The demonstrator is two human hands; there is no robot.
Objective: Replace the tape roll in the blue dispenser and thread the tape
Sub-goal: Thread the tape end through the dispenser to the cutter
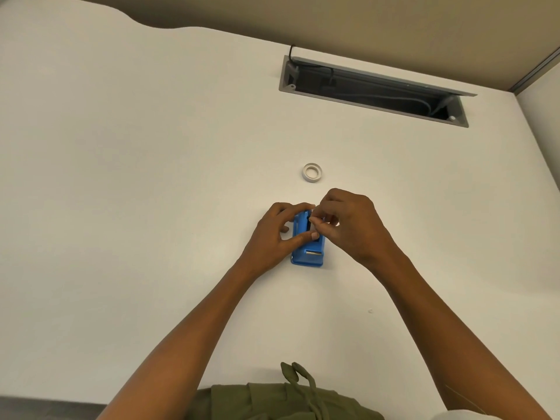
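The blue tape dispenser [307, 250] stands on the white desk [151, 177], its metal cutter facing me. My left hand [272, 237] grips it from the left, thumb across the top and fingers over the far end. From the right, my right hand [348, 222] reaches in with fingertips pinched at the roll slot; what they pinch is hidden. A white tape roll [312, 172] lies flat on the desk just beyond the dispenser, apart from both hands.
An open grey cable tray [375, 89] with wires is sunk into the desk at the back right. A beige partition stands behind the desk. My olive-green clothing [288, 398] is at the near edge.
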